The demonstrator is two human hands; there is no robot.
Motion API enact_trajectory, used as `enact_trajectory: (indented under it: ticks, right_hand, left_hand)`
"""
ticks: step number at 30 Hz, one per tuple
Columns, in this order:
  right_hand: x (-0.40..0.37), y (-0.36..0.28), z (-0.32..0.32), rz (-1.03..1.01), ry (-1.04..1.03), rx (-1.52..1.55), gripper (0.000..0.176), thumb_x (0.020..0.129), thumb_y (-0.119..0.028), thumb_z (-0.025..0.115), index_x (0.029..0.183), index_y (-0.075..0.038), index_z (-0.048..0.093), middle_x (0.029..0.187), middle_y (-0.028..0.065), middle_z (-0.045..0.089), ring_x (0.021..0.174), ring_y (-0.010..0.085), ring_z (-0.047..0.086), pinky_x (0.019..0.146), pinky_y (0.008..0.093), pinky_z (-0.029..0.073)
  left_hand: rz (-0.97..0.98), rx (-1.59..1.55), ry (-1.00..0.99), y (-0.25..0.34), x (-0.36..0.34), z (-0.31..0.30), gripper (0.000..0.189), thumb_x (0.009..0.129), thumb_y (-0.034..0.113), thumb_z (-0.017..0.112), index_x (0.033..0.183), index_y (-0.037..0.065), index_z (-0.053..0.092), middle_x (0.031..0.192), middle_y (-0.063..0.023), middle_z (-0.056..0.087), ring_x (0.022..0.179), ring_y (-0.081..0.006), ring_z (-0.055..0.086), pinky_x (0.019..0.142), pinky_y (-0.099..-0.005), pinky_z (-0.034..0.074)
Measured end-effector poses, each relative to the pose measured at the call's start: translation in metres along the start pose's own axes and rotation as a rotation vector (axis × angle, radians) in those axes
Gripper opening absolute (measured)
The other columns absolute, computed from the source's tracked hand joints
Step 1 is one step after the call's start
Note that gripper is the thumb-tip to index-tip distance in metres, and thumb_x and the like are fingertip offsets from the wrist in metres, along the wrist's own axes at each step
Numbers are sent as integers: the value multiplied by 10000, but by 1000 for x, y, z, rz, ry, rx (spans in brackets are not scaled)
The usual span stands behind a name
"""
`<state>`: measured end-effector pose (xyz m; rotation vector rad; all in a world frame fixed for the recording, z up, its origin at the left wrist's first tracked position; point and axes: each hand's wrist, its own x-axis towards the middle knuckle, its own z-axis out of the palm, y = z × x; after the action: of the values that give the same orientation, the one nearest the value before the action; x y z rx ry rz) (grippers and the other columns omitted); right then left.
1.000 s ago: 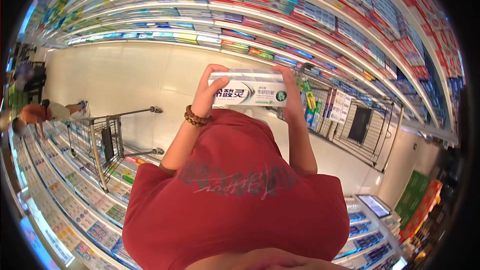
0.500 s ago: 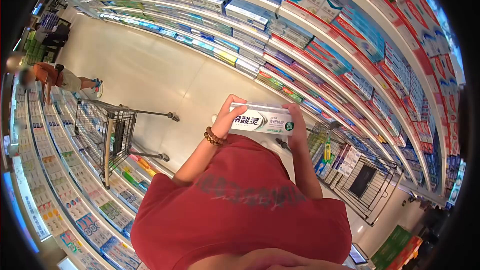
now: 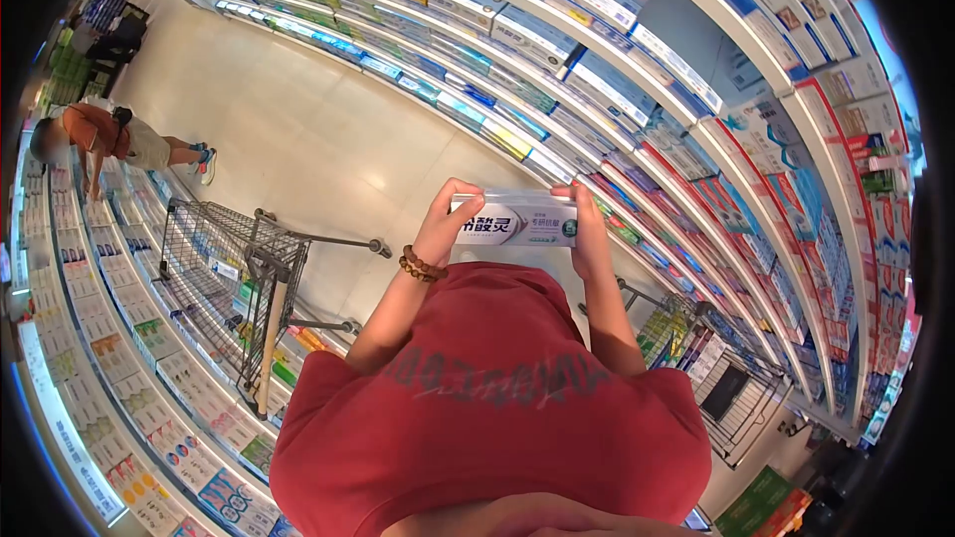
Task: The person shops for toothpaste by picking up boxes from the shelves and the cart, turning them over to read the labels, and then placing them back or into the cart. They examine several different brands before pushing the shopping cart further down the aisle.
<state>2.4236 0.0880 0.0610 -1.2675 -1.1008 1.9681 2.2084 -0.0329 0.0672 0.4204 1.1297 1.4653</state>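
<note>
A white toothpaste box (image 3: 517,223) with dark Chinese lettering and a green round mark is held level in front of my red shirt. My left hand (image 3: 444,224) grips its left end, thumb bent over the top edge, with a beaded bracelet (image 3: 423,266) on that wrist. At the opposite end my right hand (image 3: 591,237) closes round the box, its fingers partly hidden behind it. The front panel faces me.
Shelves of boxed toothpaste (image 3: 537,35) curve along the right. Toothbrush packs hang on the rack (image 3: 129,338) at left. One shopping cart (image 3: 239,273) stands at left, another cart (image 3: 736,388) with goods at right. A person (image 3: 119,134) in an orange top bends toward the left rack.
My view has turned to the right along the shelves. Both hands still hold the toothpaste box, now slightly higher in view. The left cart appears nearer, and the person has shifted slightly.
</note>
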Motion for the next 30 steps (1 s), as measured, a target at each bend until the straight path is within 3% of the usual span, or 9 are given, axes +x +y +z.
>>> enact_trajectory:
  ticks: [6,8,11,15,18,22,25,28,30]
  right_hand:
    - [60,-12,61,-78,-113,-83,390,1068,-348,391,1176,-57,628,1364,139,528,1216,210,514,986,343,426]
    - [76,-28,80,-185,-248,-239,271,1004,-246,530,1222,-104,602,1417,127,481,1240,201,488,957,333,439]
    - [118,-42,114,-264,-343,-412,347,909,-78,650,1248,-113,581,1400,101,498,1231,198,492,912,327,468]
    - [188,-59,178,-187,-442,-465,344,917,-111,663,1247,-91,567,1329,97,534,1236,213,498,937,333,472]
    - [254,-64,223,-521,-647,-537,338,922,-137,672,1239,-83,568,1317,101,536,1234,222,502,951,334,470]
    - [302,-94,296,-243,-714,-495,348,936,-151,652,1255,-40,569,1338,130,536,1275,254,487,1105,380,347]
    - [341,-99,332,-448,-759,-537,361,920,-193,705,1233,-72,574,1336,115,525,1220,232,519,990,349,451]
    - [372,-111,363,-527,-765,-583,392,892,-162,735,1236,-72,571,1344,121,514,1218,239,519,1007,350,435]
    - [385,-130,381,-399,-772,-602,521,839,-134,769,1300,-88,531,1377,117,499,1281,246,477,1061,366,383]
  left_hand:
    - [-45,-62,93,38,48,-60,150,938,156,685,1027,69,602,960,-35,661,884,-106,624,780,-273,501]
    - [-49,-125,91,55,66,-82,146,934,149,687,1024,68,607,934,-33,663,858,-105,629,761,-268,509]
    - [-54,-154,130,92,92,-110,136,928,131,686,1024,67,615,914,-33,666,825,-102,635,737,-261,518]
    - [16,-78,231,139,123,-155,119,919,89,672,1028,59,635,935,-31,666,849,-105,631,763,-261,516]
    - [113,-28,358,170,149,-198,122,912,57,657,1034,56,654,982,-30,661,888,-110,623,792,-260,508]
    - [113,-103,383,221,182,-249,144,899,26,653,1040,53,661,1082,-52,651,938,-124,619,829,-282,509]
    - [159,-107,372,249,208,-280,149,893,37,662,1043,42,657,1201,-94,625,1003,-153,614,874,-298,509]
    - [228,-55,310,271,238,-313,186,865,64,694,1045,42,656,1250,-113,600,1058,-170,601,911,-311,501]
    - [272,8,220,293,264,-335,224,836,81,721,1046,43,657,1270,-119,584,1089,-181,593,933,-318,493]
